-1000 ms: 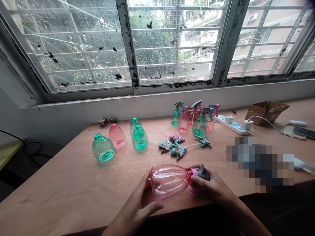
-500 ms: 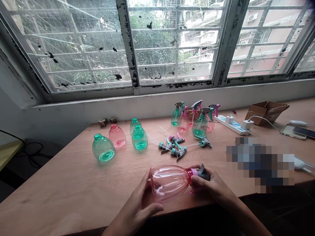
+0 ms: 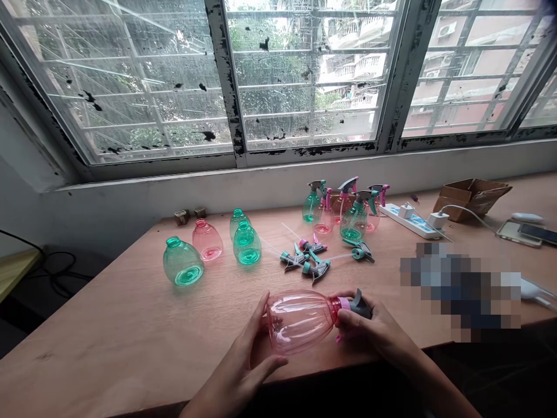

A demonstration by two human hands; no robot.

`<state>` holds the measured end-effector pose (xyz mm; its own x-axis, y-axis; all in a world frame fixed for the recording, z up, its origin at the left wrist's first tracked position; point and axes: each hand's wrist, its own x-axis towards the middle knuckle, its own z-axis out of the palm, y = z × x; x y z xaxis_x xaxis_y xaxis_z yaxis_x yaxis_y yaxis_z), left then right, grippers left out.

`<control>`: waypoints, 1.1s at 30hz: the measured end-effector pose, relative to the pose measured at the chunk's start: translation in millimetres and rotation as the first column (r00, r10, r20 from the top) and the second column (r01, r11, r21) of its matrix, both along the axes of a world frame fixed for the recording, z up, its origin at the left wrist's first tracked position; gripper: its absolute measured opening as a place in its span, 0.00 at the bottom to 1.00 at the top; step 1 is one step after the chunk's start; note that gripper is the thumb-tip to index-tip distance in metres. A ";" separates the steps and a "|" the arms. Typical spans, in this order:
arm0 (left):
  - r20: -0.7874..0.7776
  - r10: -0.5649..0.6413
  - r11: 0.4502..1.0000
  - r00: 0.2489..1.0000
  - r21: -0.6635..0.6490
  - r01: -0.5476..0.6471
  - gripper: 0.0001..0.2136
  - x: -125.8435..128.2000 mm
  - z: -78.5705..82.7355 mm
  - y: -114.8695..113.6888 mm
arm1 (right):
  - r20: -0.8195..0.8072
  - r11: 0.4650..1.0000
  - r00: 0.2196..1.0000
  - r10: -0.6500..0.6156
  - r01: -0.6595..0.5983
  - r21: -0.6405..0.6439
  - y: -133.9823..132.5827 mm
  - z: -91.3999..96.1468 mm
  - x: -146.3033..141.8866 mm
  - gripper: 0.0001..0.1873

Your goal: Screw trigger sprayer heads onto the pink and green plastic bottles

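A clear pink spray bottle [image 3: 300, 322] lies on its side above the table's front edge, its base to the left and its spray head to the right. My left hand [image 3: 248, 354] cups the base end; its fingers curl behind the bottle and its thumb rests low in front. My right hand [image 3: 369, 325] is closed around the grey and pink spray head [image 3: 357, 305] at the neck. Beyond the hands, several loose spray heads [image 3: 317, 267] with thin tubes lie on the table.
To the left stand open green bottles [image 3: 183, 264] and a pink bottle [image 3: 208, 241]. Several assembled spray bottles [image 3: 353, 220] stand at the back. A power strip [image 3: 409, 220], a cardboard box [image 3: 472, 197] and phones [image 3: 539, 233] are on the right, near a blurred patch.
The pink bottle has turned slightly about its length and its base has risen a little. Both hands stay in nearly the same place on it.
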<state>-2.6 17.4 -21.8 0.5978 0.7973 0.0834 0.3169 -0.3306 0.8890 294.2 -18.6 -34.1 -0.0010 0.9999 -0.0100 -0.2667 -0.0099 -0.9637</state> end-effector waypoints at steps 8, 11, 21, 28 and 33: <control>-0.043 0.044 0.997 0.998 -0.059 -0.047 0.43 0.0 4.5 -1.7 | 0.036 1.000 0.999 0.026 -0.027 0.015 -0.1 0.5 0.5 0.23; -0.074 0.066 0.995 0.995 -0.070 -0.071 0.42 0.0 6.6 -1.6 | 0.047 1.000 0.999 0.025 -0.026 0.014 0.9 0.2 0.9 0.23; -0.010 0.038 0.999 0.999 0.010 -0.038 0.40 4.0 6.3 -0.4 | 0.012 1.000 1.000 0.006 -0.006 0.019 0.1 0.7 -0.7 0.22; -0.063 0.049 0.996 0.997 -0.069 -0.053 0.45 1.1 6.3 -0.9 | 0.030 1.000 1.000 0.010 -0.010 0.001 -0.4 0.8 -0.3 0.23; -0.071 0.068 0.997 0.995 -0.028 -0.070 0.40 -2.0 3.1 -0.1 | 0.041 1.000 0.999 0.025 -0.026 0.002 0.0 0.3 0.6 0.23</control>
<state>-4.6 17.3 -18.7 0.5448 0.8383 0.0188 0.3997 -0.2793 0.8731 294.9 -18.6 -33.8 -0.0261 0.9996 -0.0082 -0.2265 -0.0139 -0.9739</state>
